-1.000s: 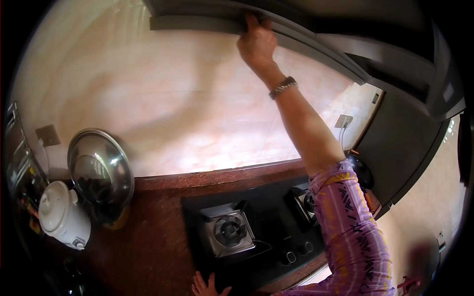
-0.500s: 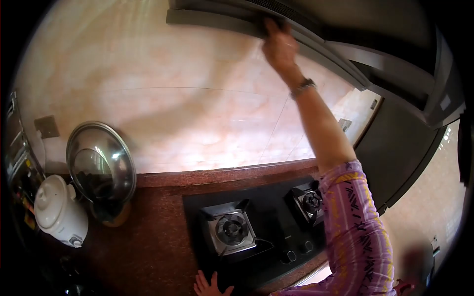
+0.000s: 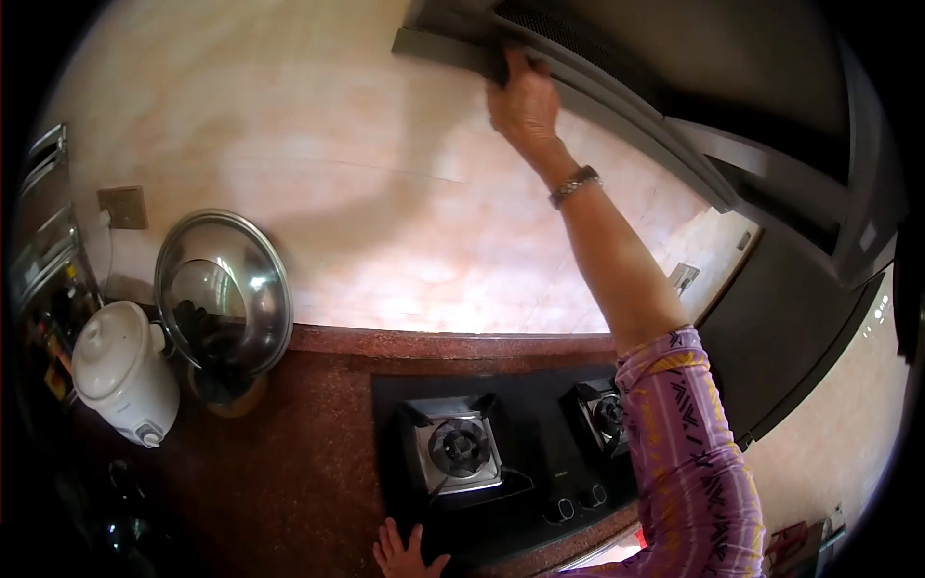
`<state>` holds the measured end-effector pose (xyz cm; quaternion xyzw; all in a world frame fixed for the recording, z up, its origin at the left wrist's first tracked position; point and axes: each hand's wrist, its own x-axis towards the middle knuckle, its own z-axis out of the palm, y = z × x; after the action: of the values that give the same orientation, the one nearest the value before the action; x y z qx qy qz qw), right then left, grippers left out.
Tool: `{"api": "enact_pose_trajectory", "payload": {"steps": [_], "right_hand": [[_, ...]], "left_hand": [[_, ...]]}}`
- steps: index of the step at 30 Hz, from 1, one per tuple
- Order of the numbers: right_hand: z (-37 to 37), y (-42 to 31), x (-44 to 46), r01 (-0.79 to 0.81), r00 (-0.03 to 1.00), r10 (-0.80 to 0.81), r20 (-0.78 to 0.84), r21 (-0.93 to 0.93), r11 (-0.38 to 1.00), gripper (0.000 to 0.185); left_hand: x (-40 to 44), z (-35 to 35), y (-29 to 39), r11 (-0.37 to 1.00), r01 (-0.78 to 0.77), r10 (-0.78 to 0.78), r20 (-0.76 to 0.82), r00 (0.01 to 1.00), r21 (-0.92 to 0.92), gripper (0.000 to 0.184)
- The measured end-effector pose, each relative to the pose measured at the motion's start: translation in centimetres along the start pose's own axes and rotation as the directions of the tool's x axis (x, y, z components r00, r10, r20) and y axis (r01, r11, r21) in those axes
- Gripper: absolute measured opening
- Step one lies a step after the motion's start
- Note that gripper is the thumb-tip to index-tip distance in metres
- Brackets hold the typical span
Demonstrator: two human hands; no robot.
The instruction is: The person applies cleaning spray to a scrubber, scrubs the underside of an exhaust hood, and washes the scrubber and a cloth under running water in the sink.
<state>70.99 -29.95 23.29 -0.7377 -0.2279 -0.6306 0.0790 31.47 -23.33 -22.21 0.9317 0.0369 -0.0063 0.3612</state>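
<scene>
My right hand is raised to the lower edge of the dark range hood. Its fingers are closed around something dark pressed to the hood's edge, too hidden to name. A watch or bracelet circles that wrist, below which a purple patterned sleeve begins. At the bottom, my left hand lies with fingers spread on the counter by the front left corner of the black gas cooktop. Nothing shows in it.
A white rice cooker stands at the left, near a large glass lid leaning against the wall. Metal racks line the far left. The reddish-brown counter runs beneath. A wall socket has a plug in it.
My right hand has slid leftward along the hood's edge. The view has shifted a little, so the lid and cooker appear farther right. My left hand stays by the cooktop.
</scene>
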Motion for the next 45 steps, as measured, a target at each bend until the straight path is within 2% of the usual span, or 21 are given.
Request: {"api": "enact_pose_trajectory", "payload": {"steps": [3, 5, 9, 10, 11, 12, 14, 18, 20, 21, 23, 24, 26, 27, 30, 33, 34, 37, 38, 40, 45], "right_hand": [[0.4, -4.0, 1.4, 0.009, 0.998, -0.002, -0.055, 0.134, 0.991, 0.050], [1.4, -5.2, 2.5, -0.139, 0.990, 0.135, 0.038, 0.393, 0.909, 0.046], [1.9, -7.4, 3.5, -0.161, 0.978, 0.208, -0.026, 0.543, 0.824, 0.041], [1.6, -7.8, 3.8, -0.341, 0.906, 0.395, 0.150, 0.813, 0.473, 0.034], [0.7, -8.5, 4.1, -0.435, 0.796, 0.472, 0.379, 0.901, 0.009, 0.028], [-0.6, -9.0, 4.0, -0.431, 0.797, 0.472, 0.377, 0.902, 0.007, 0.028], [-3.3, -9.5, 3.5, -0.340, 0.816, 0.432, 0.384, 0.923, -0.179, 0.024], [-7.3, -9.1, 2.6, -0.243, 0.891, 0.366, 0.267, 0.964, -0.110, 0.026], [-9.7, -9.5, 2.3, -0.294, 0.946, 0.239, 0.218, 0.889, 0.351, 0.040], [-10.3, -10.2, 2.2, -0.293, 0.947, 0.234, 0.220, 0.890, 0.349, 0.040], [-10.8, -11.4, 1.9, 0.059, 0.951, 0.268, -0.152, 0.943, 0.327, 0.029], [-9.3, -10.8, 2.1, 0.054, 0.953, 0.265, -0.146, 0.944, 0.326, 0.029], [-3.9, -8.0, 2.4, -0.073, 0.954, 0.279, -0.112, 0.815, 0.575, 0.036], [-2.2, -7.2, 2.1, -0.074, 0.954, 0.279, -0.110, 0.815, 0.574, 0.036], [0.6, -7.1, 2.2, -0.172, 0.932, 0.325, -0.163, 0.591, 0.788, 0.035], [2.4, -7.7, 3.1, -0.404, 0.872, 0.465, 0.154, 0.763, 0.504, 0.035], [2.9, -7.9, 3.3, -0.404, 0.872, 0.465, 0.155, 0.763, 0.505, 0.035], [2.6, -8.8, 4.1, -0.465, 0.730, 0.441, 0.521, 0.853, -0.238, 0.028], [2.2, -8.6, 4.1, -0.465, 0.730, 0.443, 0.520, 0.853, -0.236, 0.028], [0.9, -7.7, 4.0, -0.431, 0.671, 0.159, 0.724, 0.556, -0.711, 0.026], [-5.0, -7.4, 3.5, -0.415, 0.638, 0.032, 0.769, 0.378, -0.828, 0.033]], "left_hand": [[-0.1, 0.0, -0.2, 1.000, 0.006, -0.006, 0.006, 1.000, 0.009, 0.075], [-0.2, 0.0, -0.2, 1.000, -0.003, 0.003, 0.003, 1.000, -0.007, 0.075], [-0.3, -0.1, -0.3, 1.000, -0.023, 0.023, -0.008, 1.000, -0.018, 0.074], [-0.4, 0.0, -0.3, 0.999, -0.032, 0.032, -0.014, 0.999, -0.019, 0.074], [-0.3, -0.1, -0.3, 0.999, -0.039, 0.039, -0.022, 0.999, -0.018, 0.074], [-0.4, -0.2, -0.3, 0.999, -0.039, 0.039, -0.025, 0.999, -0.016, 0.074], [-0.5, -0.4, -0.2, 0.999, -0.035, 0.035, -0.010, 0.999, -0.021, 0.074], [-0.5, -0.4, -0.4, 0.999, -0.043, 0.043, -0.007, 0.999, -0.021, 0.074], [-0.3, -0.4, -0.3, 0.999, -0.034, 0.034, -0.002, 0.999, -0.013, 0.074], [-0.2, -0.4, -0.3, 0.999, -0.031, 0.031, -0.004, 1.000, -0.017, 0.074], [-0.2, -0.4, -0.4, 1.000, -0.008, 0.008, 0.022, 1.000, -0.024, 0.074], [-0.1, -0.2, -0.5, 1.000, -0.004, 0.005, 0.025, 1.000, -0.030, 0.074], [-0.2, 0.0, -0.7, 1.000, -0.017, 0.017, 0.009, 1.000, -0.025, 0.074], [-0.3, -0.1, -0.7, 1.000, -0.015, 0.015, 0.009, 1.000, -0.026, 0.074], [0.0, -0.4, -0.8, 1.000, 0.003, -0.003, 0.040, 0.999, -0.017, 0.074], [0.0, -0.2, -1.0, 0.999, -0.019, 0.019, 0.012, 1.000, -0.046, 0.074], [-0.1, -0.3, -1.0, 0.998, -0.019, 0.020, 0.016, 1.000, -0.053, 0.074], [-0.1, -0.3, -1.0, 0.997, -0.035, 0.036, 0.015, 0.999, -0.061, 0.074], [-0.2, -0.3, -1.1, 0.997, -0.045, 0.045, 0.014, 0.999, -0.061, 0.074], [-0.3, -0.3, -1.2, 0.997, -0.054, 0.055, 0.013, 0.998, -0.055, 0.074], [-0.2, -0.7, -0.7, 0.996, -0.080, 0.081, 0.011, 0.997, -0.033, 0.073]]}}
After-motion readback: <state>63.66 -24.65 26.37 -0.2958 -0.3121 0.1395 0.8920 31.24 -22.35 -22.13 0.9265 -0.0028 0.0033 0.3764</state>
